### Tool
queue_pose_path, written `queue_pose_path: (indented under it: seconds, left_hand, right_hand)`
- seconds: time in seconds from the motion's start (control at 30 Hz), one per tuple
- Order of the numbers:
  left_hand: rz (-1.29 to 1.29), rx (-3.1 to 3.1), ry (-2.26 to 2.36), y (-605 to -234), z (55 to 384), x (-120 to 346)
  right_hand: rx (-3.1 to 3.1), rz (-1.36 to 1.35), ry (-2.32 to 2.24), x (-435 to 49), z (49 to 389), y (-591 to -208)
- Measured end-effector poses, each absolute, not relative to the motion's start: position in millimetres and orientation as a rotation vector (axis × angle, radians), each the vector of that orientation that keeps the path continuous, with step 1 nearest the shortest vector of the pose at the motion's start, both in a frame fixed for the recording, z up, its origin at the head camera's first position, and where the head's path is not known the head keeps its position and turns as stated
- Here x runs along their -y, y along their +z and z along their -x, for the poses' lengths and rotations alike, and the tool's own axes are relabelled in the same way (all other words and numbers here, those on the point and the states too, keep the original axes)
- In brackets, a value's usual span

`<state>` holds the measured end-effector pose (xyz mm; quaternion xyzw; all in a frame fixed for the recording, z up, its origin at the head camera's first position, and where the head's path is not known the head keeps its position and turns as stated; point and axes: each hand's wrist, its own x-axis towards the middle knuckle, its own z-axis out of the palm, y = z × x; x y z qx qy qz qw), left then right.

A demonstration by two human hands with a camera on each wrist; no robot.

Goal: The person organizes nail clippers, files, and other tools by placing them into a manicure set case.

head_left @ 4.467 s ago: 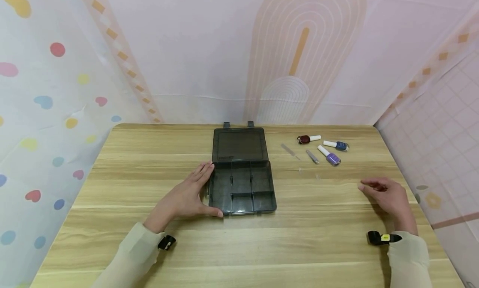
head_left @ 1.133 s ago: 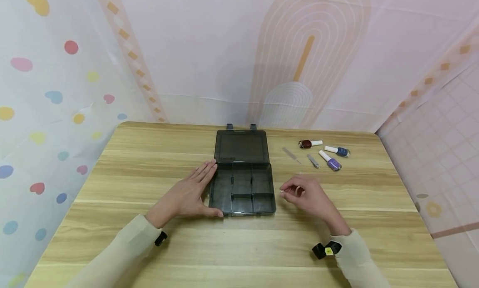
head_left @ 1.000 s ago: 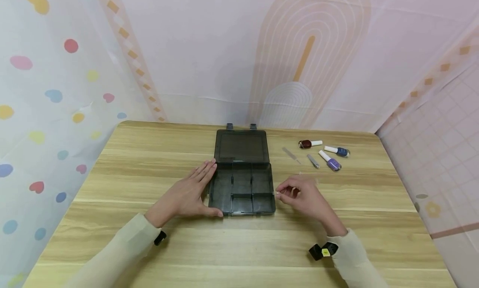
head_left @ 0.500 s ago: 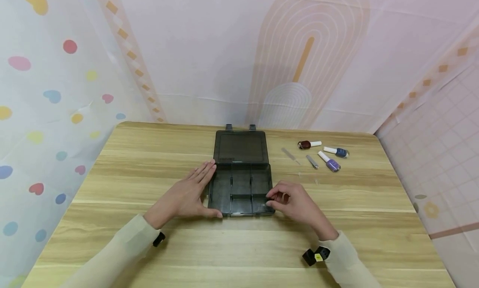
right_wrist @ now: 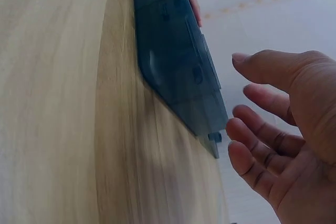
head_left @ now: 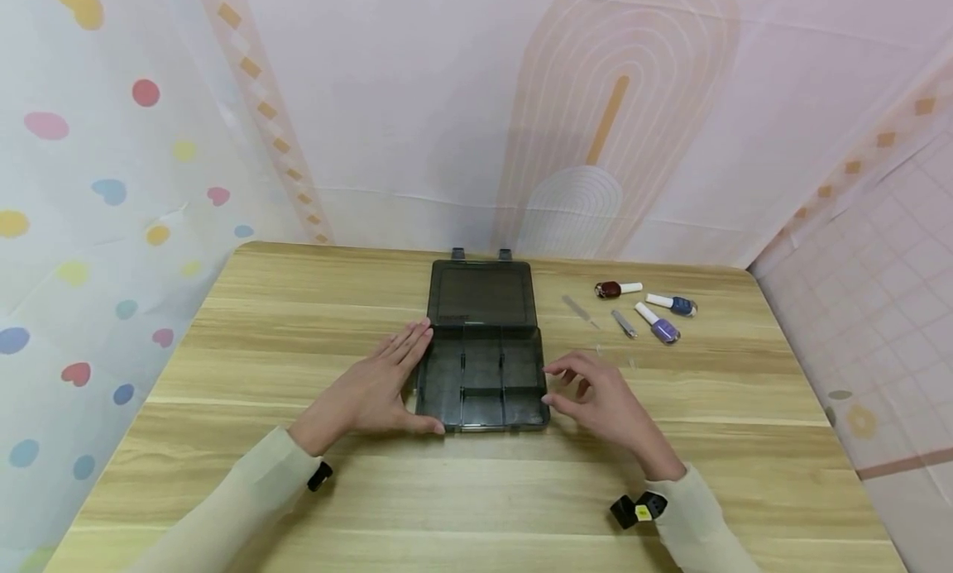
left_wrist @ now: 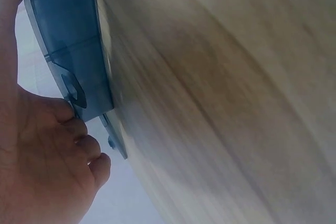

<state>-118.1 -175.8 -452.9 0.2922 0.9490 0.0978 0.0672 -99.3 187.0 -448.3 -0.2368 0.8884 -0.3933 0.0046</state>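
A smoky-black plastic compartment box (head_left: pixel 482 366) lies unlatched on the table, its lid (head_left: pixel 482 293) folded back flat. My left hand (head_left: pixel 372 387) rests along the box's left side, fingers extended towards the hinge corner and thumb at the front left corner. At the right edge of the box, my right hand (head_left: pixel 599 395) has thumb and index finger apart with nothing between them; the right wrist view shows this hand (right_wrist: pixel 294 135) with its fingers loosely bent beside the box wall (right_wrist: pixel 173 51). Small clear pieces (head_left: pixel 632 363) lie on the table beyond this hand.
Right of the lid lie a nail file (head_left: pixel 577 308), a nail clipper (head_left: pixel 624 323), and dark red (head_left: pixel 610 289), blue (head_left: pixel 679 305) and purple (head_left: pixel 661 328) nail polish bottles. The wooden table (head_left: pixel 476 498) meets patterned wall cloth at the back and sides.
My right hand came from the right pinching a small clear piece, reached over the front right compartment, then drew back rightward with its fingers spread. My left hand stays at the box.
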Motion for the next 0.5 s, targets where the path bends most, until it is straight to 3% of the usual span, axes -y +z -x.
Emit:
queue_pose_path:
  seconds: [0.5]
  left_hand:
    - [-0.867, -2.858, 0.288, -452.2, 118.1, 174.8]
  right_hand:
    - [-2.934, 0.558, -1.193, -208.2, 106.0, -455.3]
